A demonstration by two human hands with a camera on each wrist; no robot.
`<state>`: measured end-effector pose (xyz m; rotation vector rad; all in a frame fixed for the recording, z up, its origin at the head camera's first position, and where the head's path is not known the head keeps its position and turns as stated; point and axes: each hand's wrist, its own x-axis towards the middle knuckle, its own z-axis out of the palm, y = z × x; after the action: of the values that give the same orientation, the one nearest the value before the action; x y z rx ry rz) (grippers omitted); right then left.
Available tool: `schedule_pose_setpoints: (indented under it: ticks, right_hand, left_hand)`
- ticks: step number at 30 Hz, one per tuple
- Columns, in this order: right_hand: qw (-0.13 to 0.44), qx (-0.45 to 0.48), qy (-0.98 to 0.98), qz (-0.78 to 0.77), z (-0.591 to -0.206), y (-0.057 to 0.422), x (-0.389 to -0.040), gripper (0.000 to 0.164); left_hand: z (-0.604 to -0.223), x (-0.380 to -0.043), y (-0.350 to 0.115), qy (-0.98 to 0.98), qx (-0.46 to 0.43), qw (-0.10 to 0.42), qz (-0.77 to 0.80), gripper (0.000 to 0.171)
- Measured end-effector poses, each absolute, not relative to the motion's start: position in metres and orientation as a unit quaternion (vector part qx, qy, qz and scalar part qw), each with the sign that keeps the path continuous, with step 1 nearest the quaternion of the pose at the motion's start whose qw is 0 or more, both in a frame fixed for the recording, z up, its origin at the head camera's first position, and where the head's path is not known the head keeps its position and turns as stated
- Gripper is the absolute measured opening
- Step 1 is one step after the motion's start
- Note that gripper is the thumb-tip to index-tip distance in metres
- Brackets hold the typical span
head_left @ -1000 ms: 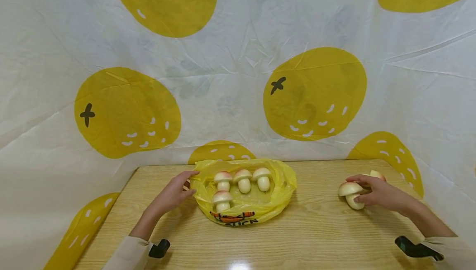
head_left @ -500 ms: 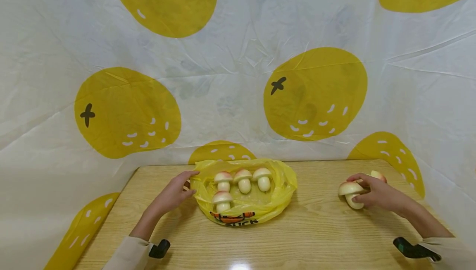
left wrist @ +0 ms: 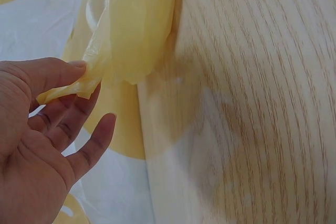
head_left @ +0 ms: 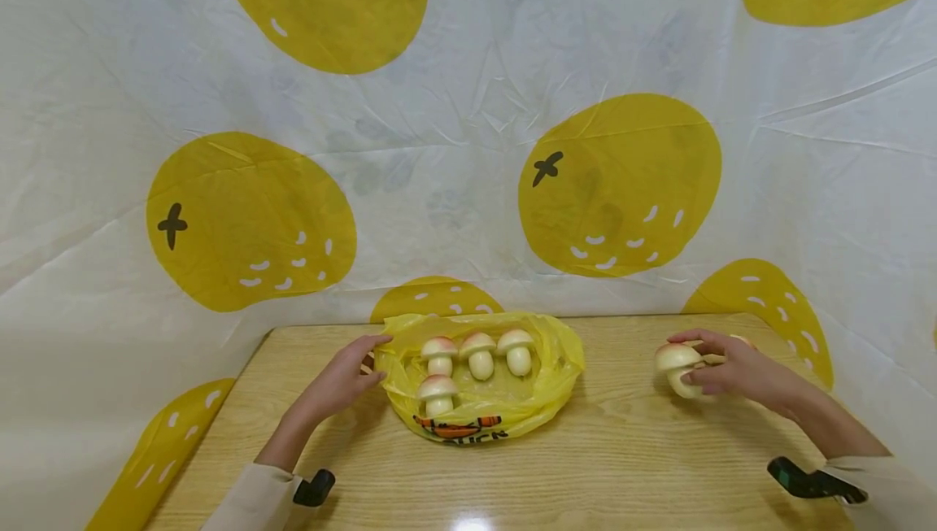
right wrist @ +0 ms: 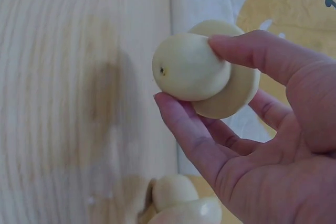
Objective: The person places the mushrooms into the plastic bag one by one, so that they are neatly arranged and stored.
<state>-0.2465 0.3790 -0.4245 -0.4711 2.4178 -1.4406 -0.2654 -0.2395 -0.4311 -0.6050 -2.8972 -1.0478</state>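
Note:
A yellow plastic bag (head_left: pixel 560 360) lies spread at the back middle of the table, its mouth turned up, with several toy mushrooms (head_left: pixel 480 356) inside. My left hand (head_left: pixel 340 376) pinches the bag's left edge; the left wrist view shows thumb and fingers on the thin plastic (left wrist: pixel 89 77). On the right, my right hand (head_left: pixel 739 368) grips a cream mushroom (head_left: pixel 677 364) with a pinkish cap. In the right wrist view the thumb and fingers hold that mushroom (right wrist: pixel 189 69) by its stem, close over the table.
Another mushroom (right wrist: pixel 176 195) lies on the table beneath the right hand, mostly hidden in the head view. The wooden table (head_left: pixel 622 466) meets a white cloth (head_left: pixel 439 214) printed with yellow fruit along its back edge. A black wrist strap (head_left: pixel 315 489) sits on the left sleeve.
My right hand has lifted the mushroom slightly up and to the left from where it lay. The left hand and the bag have stayed in place.

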Motion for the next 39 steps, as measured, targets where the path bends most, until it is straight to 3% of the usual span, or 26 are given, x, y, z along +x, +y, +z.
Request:
schedule_pose_setpoints:
  ticks: [39]
  right_hand:
    - [0.118,-0.233,0.814,-0.519,-0.378,0.286,-0.26,0.05]
  left_hand:
    - [-0.432,-0.269,-0.237,-0.92,-0.203,-0.001,-0.336,0.059]
